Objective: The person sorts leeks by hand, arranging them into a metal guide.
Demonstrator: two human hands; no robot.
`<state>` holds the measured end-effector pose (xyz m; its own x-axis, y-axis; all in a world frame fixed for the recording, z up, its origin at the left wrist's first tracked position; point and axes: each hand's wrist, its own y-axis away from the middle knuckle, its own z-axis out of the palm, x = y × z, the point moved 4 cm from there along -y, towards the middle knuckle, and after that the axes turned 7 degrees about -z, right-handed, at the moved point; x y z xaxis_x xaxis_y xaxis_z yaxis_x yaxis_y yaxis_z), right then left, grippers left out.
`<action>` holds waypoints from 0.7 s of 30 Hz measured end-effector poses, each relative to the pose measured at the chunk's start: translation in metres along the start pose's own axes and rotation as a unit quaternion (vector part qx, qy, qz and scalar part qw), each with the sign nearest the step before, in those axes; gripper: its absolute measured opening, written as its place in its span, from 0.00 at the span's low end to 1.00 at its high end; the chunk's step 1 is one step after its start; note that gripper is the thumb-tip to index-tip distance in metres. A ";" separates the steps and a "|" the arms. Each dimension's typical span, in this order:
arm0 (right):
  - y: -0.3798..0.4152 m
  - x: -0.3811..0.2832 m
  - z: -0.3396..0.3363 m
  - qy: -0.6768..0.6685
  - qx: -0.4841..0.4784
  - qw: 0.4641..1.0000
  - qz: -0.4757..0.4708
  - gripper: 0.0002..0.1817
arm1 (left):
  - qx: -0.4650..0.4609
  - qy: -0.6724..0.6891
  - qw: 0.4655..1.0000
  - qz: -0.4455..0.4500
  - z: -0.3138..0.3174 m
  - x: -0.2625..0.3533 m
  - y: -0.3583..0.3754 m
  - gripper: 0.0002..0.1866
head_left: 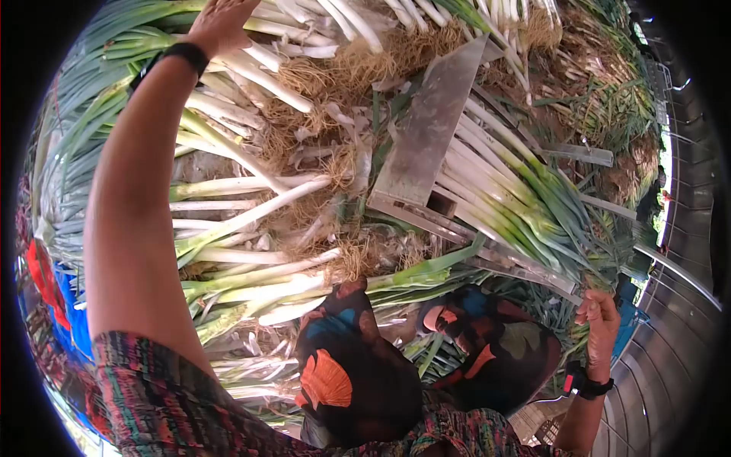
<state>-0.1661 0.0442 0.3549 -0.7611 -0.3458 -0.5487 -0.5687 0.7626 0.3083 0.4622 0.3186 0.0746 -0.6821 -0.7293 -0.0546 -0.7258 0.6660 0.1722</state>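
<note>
We are at a farm produce-processing spot, a place where harvested green onions get trimmed and sorted in bulk. Heaps of green onions point(251, 198) with white stalks and tangled roots point(343, 72) cover the whole work surface around a wooden trimming frame point(426, 137), with cut leaf scraps point(601, 107) piled toward the far right edge. A metal wire rack point(678, 251) runs along the right side.

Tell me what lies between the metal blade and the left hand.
In the head view, leeks with tangled roots lie between the metal blade and the left hand.
</note>
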 end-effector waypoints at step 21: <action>-0.006 0.037 -0.009 -0.035 -0.018 0.999 0.020 0.17 | -0.109 0.089 0.988 0.069 0.008 -0.010 -0.001 0.40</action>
<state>-0.1935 0.0221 0.3396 -0.7603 -0.2758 -0.5882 -0.5502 0.7547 0.3573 0.4690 0.3268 0.0676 -0.7325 -0.6632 0.1536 -0.5779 0.7251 0.3745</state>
